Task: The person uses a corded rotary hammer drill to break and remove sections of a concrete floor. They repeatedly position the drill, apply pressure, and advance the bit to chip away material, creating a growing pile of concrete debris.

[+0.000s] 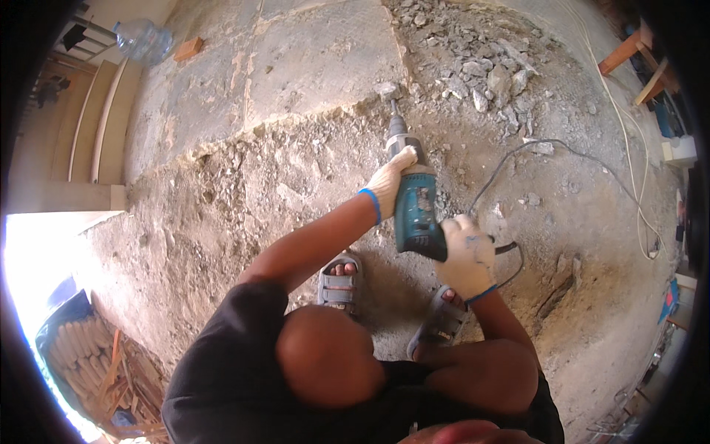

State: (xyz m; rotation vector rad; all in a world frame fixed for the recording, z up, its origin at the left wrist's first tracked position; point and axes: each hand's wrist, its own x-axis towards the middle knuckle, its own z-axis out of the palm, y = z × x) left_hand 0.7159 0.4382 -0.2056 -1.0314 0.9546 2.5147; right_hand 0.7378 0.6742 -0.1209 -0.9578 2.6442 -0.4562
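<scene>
A teal and grey rotary hammer drill [418, 211] points away from me, low over the broken ground. My left hand [387, 183], in a white work glove with a blue cuff, is closed round its front body. My right hand [467, 257], gloved the same way, grips the rear handle, whose far side is hidden by the fingers. The bit [394, 107] reaches the ragged edge of the concrete slab [318, 66]; dust or debris blurs its tip. A dark power cord [518, 152] runs from the handle side and loops to the right.
Broken concrete chunks [499, 81] are heaped beyond the bit, to the right. My sandalled feet [340, 281] stand on rubble behind the drill. A clear plastic bottle [143, 41] and a brick [188, 49] lie far left. Wood scraps [133, 388] are piled near left; a pale cable [617, 103] runs along the right.
</scene>
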